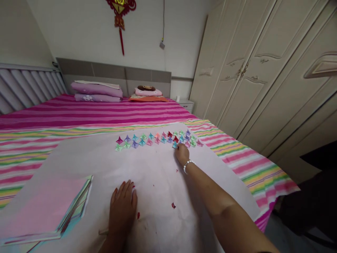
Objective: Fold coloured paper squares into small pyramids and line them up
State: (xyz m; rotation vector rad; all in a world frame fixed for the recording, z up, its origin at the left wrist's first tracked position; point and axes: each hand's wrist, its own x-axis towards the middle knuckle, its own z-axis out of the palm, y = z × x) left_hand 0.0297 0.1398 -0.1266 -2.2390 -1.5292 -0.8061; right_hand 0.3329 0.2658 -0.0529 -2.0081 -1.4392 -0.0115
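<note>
My right hand (182,153), with a white bead bracelet on its wrist, reaches to the front of the rows of small folded papers. Its fingers are closed on a blue folded paper piece (174,144). Pink, green, purple, red and blue folded paper pieces (142,142) stand side by side in rows along the far part of the white sheet (100,158). Near the front, my left hand (123,200) lies flat on the sheet with its fingers out, holding nothing. Small red paper scraps (173,205) lie about it.
A stack of coloured paper (50,205), pink on top, lies at the left. The sheet is spread over a striped bed cover (237,154). Folded bedding (98,92) and pillows rest by the headboard (107,72). A wardrobe (252,70) stands along the right.
</note>
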